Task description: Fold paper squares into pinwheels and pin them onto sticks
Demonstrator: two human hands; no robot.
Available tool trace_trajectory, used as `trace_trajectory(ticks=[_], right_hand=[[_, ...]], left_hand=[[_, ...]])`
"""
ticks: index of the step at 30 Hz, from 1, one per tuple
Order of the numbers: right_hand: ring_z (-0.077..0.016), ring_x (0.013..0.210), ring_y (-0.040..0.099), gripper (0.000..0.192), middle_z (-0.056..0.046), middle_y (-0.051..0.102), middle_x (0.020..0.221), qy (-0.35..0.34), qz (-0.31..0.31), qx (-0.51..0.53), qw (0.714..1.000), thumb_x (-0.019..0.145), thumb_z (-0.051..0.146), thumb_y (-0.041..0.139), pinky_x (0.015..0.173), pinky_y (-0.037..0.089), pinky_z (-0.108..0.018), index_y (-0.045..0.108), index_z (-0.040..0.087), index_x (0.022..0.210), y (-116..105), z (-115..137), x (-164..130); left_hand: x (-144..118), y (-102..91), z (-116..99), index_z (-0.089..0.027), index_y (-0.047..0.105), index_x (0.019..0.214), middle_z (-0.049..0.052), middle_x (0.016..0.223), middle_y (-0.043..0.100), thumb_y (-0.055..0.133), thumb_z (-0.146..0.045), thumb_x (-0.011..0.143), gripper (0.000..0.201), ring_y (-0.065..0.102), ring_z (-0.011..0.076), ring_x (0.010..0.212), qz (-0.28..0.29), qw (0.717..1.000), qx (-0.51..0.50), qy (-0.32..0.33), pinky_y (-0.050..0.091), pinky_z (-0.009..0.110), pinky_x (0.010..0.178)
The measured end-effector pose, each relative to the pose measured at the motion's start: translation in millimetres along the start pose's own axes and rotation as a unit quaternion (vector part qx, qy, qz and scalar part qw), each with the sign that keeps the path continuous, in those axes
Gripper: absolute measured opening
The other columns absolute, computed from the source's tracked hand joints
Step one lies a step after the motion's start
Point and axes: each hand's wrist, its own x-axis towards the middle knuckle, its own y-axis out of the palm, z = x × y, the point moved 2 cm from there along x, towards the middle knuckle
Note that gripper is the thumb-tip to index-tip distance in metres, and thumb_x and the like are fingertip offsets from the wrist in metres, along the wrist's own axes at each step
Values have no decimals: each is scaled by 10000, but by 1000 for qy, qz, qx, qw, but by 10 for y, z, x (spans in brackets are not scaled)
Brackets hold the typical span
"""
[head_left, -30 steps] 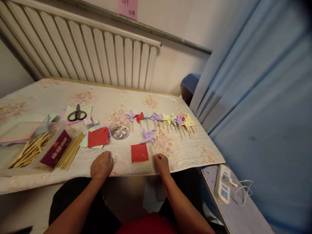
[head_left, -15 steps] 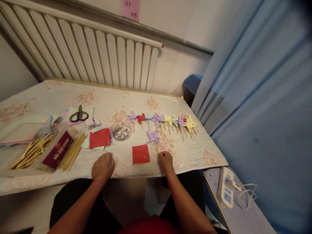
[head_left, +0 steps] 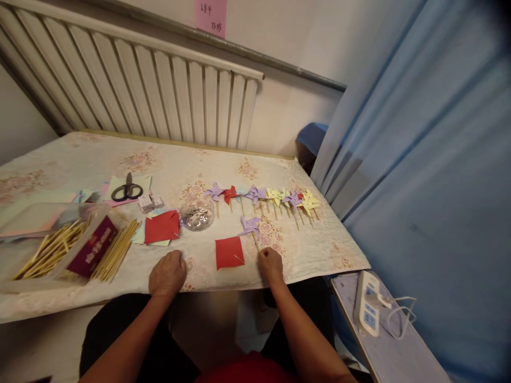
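Observation:
My right hand rests by the table's front edge, fingers closed round the lower end of the stick of a purple pinwheel, which points away from me. To its left lies a red paper square with cuts at its corners. My left hand is a loose fist on the cloth, with nothing visible in it. Beyond that hand is a stack of cut squares, topped by a red sheet. A clear round dish of small shiny pins stands between the stack and the purple pinwheel.
Several finished pinwheels lie in a row behind. At the left are a plastic box, wooden sticks, scissors on paper and small white boxes. A power strip sits on a lower surface at the right.
The camera view has shifted slightly. Both hands, the purple pinwheel and the red square stay in place on the table.

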Motion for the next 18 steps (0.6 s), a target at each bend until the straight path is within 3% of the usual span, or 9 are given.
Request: trace_trajectory(ticks=[18], right_hand=[[-192, 843, 650, 167, -75, 759, 898, -22, -4, -74, 997, 887, 144, 580, 686, 337, -269, 738, 188, 918, -25, -16, -98]], left_hand=[[19, 38, 16, -175, 640, 985, 130, 1013, 709, 342, -277, 985, 315, 666, 261, 957, 0, 1000, -6, -2, 401, 350, 744]])
